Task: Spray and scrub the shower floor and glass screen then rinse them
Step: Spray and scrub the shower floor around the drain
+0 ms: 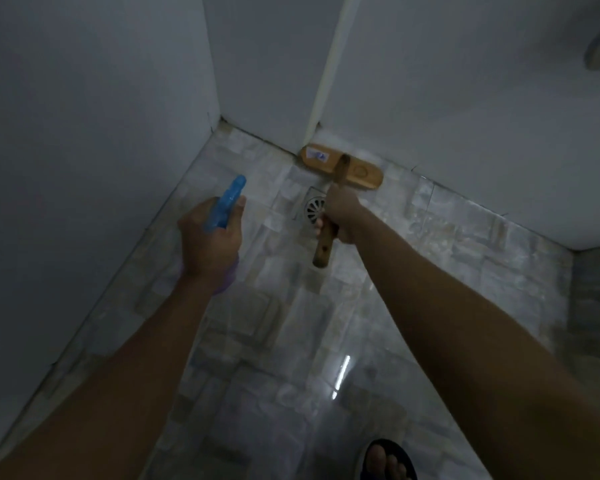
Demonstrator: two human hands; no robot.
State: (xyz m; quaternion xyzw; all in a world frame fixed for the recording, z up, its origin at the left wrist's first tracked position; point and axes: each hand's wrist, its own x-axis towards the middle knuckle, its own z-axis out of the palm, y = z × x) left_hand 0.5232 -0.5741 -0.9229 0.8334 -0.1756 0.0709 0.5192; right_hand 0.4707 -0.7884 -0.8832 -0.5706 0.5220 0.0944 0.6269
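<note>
My left hand (211,242) grips a spray bottle with a blue trigger head (227,202) pointing away over the shower floor; a bit of purple bottle shows under my wrist. My right hand (342,214) grips the wooden handle (323,249) of a scrub brush. Its wooden head (342,166) lies on the floor against the base of the far wall, in the corner. The pale stone-tiled shower floor (267,306) looks wet and shiny. I cannot pick out the glass screen with certainty.
A round metal floor drain (314,207) sits just in front of the brush head, partly behind my right hand. White walls (84,133) close in left and ahead. My foot in a dark sandal (387,460) stands at the bottom edge.
</note>
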